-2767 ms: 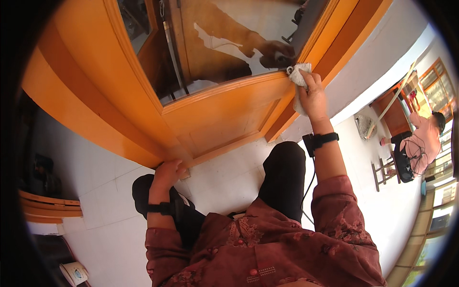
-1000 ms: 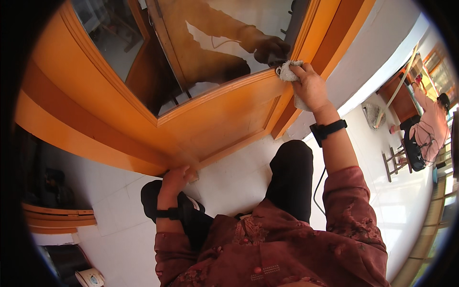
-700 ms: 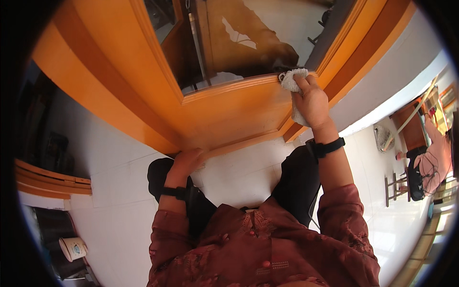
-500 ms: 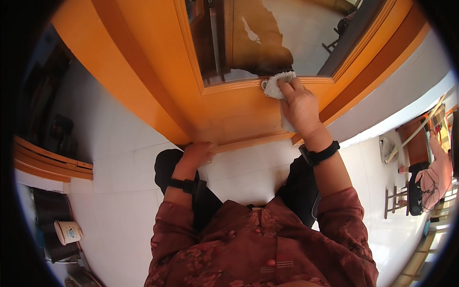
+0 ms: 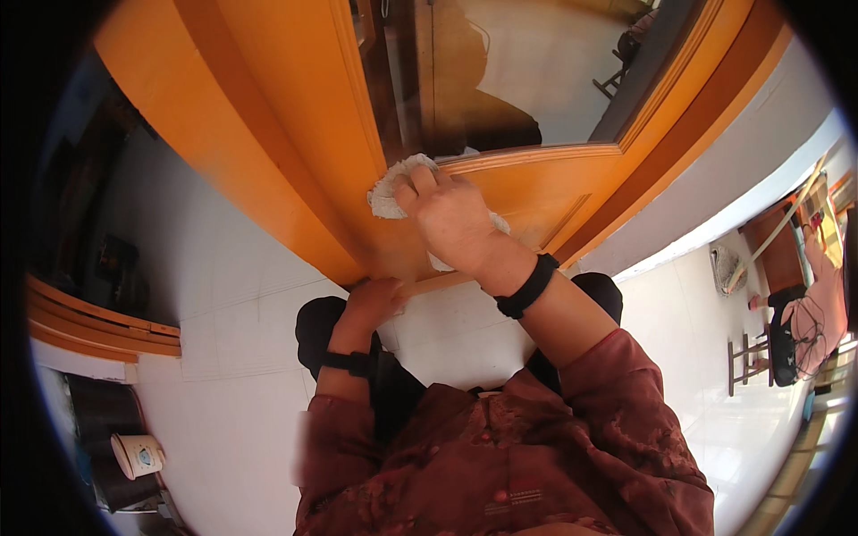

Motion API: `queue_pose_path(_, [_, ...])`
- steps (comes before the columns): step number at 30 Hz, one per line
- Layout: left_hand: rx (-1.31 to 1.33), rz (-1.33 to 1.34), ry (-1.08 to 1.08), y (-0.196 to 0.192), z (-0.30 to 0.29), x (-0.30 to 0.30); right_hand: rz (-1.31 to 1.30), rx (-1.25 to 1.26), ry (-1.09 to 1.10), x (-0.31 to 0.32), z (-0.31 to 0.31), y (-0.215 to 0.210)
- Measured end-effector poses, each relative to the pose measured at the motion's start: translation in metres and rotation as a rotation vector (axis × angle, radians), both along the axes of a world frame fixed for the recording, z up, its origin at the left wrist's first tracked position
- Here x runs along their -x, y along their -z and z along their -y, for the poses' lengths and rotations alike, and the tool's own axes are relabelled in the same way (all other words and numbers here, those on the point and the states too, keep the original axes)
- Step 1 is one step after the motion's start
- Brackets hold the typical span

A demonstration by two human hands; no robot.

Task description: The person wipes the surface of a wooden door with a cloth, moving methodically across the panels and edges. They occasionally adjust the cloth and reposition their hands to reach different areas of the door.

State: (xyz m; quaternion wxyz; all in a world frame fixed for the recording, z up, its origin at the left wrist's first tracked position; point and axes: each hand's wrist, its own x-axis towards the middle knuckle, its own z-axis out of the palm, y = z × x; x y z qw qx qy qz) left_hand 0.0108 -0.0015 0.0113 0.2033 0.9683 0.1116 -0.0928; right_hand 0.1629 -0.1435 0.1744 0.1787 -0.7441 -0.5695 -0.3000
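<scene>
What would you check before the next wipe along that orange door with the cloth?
1. Cloth held firmly: the right hand presses the white cloth flat on the door; ok.
2. Cloth on the wood: it lies on the orange door frame at the lower corner of the glass pane; ok.
3. Body braced: the left hand rests at the door's bottom edge; ok.
4. Cloth clean enough: its wiping side is hidden; cannot tell.
5. Floor free around the knees: white tiles show nothing close by; ok.
</scene>
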Motion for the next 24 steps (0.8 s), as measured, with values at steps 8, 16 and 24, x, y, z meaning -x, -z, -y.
queue_pose_path(8, [0.046,0.076,0.021,-0.002,0.004,0.001,-0.045,-0.011,0.094,-0.056,0.071,-0.001])
queue_pose_path(16, [0.064,0.060,-0.059,-0.006,0.008,0.001,-0.164,0.019,0.400,-0.118,0.165,-0.008])
queue_pose_path(24, [0.054,0.047,-0.049,0.001,0.006,-0.004,-0.245,-0.053,0.637,-0.173,0.226,-0.005])
